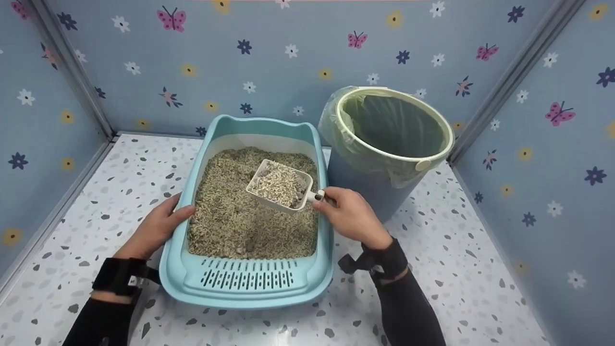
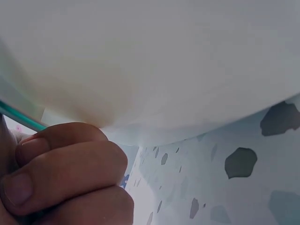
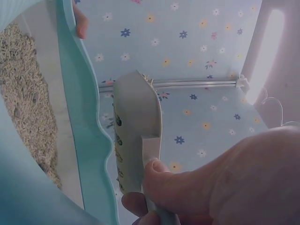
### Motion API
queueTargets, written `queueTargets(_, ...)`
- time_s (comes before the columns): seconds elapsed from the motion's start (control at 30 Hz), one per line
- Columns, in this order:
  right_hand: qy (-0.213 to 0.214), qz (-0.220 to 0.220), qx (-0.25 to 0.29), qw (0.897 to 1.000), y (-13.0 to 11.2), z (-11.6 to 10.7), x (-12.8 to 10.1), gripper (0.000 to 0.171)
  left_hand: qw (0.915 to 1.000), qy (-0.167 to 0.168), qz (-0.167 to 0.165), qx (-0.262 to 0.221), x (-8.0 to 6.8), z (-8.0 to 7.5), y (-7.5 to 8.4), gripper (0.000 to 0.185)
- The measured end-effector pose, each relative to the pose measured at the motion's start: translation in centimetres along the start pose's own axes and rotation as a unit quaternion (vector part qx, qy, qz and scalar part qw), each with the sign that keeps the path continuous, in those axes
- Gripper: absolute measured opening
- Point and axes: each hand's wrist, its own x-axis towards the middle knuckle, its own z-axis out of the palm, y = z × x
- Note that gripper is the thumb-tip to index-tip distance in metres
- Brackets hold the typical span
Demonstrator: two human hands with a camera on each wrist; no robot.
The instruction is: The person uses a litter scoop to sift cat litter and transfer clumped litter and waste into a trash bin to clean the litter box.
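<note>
Right hand (image 1: 353, 216) grips the handle of a white scoop (image 1: 281, 185), held level above the litter (image 1: 230, 221) and filled with pellets. Left hand (image 1: 156, 228) clasps the left rim of the blue tray (image 1: 245, 288), thumb over the edge, fingers curled beneath. A lined bin (image 1: 391, 144) stands just right of the tray on the speckled floor (image 1: 456, 250).

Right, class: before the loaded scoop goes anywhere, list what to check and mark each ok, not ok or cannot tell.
1. Right hand grips the scoop handle: ok.
2. Scoop holds litter, nothing seen spilling: ok.
3. Left hand steadies the tray rim: ok.
4. Bin stands open with its liner fitted: ok.
5. Whether clumps are in the scoop: cannot tell.
</note>
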Motion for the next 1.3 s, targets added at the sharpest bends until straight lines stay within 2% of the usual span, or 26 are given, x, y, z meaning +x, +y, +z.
queueTargets(0.2, 0.005, 0.01, 0.003, 1.0, -0.3, -0.2, -0.1, 0.019, 1.0, 0.004, -0.002, 0.003, -0.1, -0.1, 0.0, 0.075)
queueTargets(0.47, 0.006, 0.01, -0.017, 1.0, -0.3, 0.0, 0.0, 0.017, 1.0, 0.002, 0.005, 0.002, -0.2, -0.1, -0.1, 0.074)
queueTargets(0.73, 0.014, 0.009, -0.045, 0.999, -0.4, -1.6, -0.9, 0.024, 1.0, 0.0, 0.003, -0.001, -0.1, 0.0, 0.1, 0.074)
queueTargets(0.9, -0.006, -0.006, -0.045, 0.999, -0.6, -0.4, -0.5, 0.027, 0.9999, -0.002, 0.002, -0.012, -0.2, -0.1, 0.0, 0.075)
queueTargets(1.03, -0.001, 0.009, -0.053, 0.999, -0.7, -0.3, -0.5, 0.027, 0.9997, -0.01, -0.001, -0.022, -0.3, 0.1, -0.2, 0.076)
queueTargets(1.13, 0.01, 0.019, -0.06, 0.998, -0.7, -0.5, -0.9, 0.027, 0.9999, -0.007, -0.002, -0.011, -0.3, 0.1, -0.2, 0.076)
queueTargets(1.3, 0.006, 0.01, -0.045, 0.999, -0.7, 0.6, -0.5, 0.025, 1.0, 0.0, -0.004, 0.001, 0.0, 0.0, -0.1, 0.077)
